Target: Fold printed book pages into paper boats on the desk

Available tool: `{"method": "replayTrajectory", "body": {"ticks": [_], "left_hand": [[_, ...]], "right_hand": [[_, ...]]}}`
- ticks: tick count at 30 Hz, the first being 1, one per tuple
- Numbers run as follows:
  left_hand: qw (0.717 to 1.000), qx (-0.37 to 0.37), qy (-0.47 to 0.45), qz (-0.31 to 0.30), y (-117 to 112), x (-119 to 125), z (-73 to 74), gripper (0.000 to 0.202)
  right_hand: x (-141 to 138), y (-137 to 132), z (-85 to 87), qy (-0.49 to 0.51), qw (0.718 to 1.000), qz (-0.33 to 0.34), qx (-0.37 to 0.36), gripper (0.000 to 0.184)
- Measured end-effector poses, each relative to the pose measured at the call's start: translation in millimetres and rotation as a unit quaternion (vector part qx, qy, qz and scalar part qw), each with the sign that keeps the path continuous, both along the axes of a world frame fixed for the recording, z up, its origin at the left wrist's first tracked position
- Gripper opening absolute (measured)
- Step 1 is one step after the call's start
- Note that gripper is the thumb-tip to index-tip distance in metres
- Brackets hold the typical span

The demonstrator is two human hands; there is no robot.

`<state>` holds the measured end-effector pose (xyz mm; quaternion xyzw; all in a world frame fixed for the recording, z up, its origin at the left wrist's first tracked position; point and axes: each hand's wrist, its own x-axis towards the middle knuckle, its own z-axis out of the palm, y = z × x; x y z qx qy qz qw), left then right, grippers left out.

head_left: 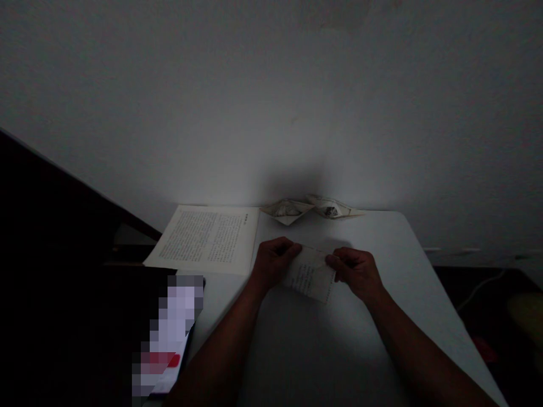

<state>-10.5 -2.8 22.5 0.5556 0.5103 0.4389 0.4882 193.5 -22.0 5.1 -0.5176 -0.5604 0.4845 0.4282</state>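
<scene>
A folded piece of printed paper [311,274] is held up between both hands, a little above the table. My left hand [275,260] pinches its upper left edge, thumb on the near face. At the right edge, my right hand [355,270] grips it between thumb and fingers. Beyond the hands, two folded paper boats stand side by side against the wall: a left paper boat [287,211] and a right paper boat [335,208], their tips touching or overlapping.
Printed sheets [207,237] lie in a stack at the table's back left. A phone [173,333] with a lit, blurred-out screen rests at the left edge. The white table [407,265] meets a pale wall [271,102] behind. Both sides beyond the table are dark.
</scene>
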Motion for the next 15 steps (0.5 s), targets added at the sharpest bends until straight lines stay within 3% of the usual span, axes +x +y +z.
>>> {"method": "replayTrajectory", "body": {"ticks": [4,10,15], "left_hand": [[1.000,-0.018,-0.010,-0.022,1.7,-2.1,-1.5,0.032],[0.991,-0.077,-0.031,-0.102,1.8,-8.2,-3.1,0.037],[0.987,-0.095,-0.080,-0.100,1.0,-7.2,-2.7,0.037]], "right_hand": [[0.5,0.9,0.3,0.016,1.000,-0.007,-0.006,0.033],[2.3,3.3,0.5,0.053,0.998,-0.009,-0.026,0.033],[4.0,3.3,-2.7,0.071,0.997,0.013,-0.041,0.032]]}}
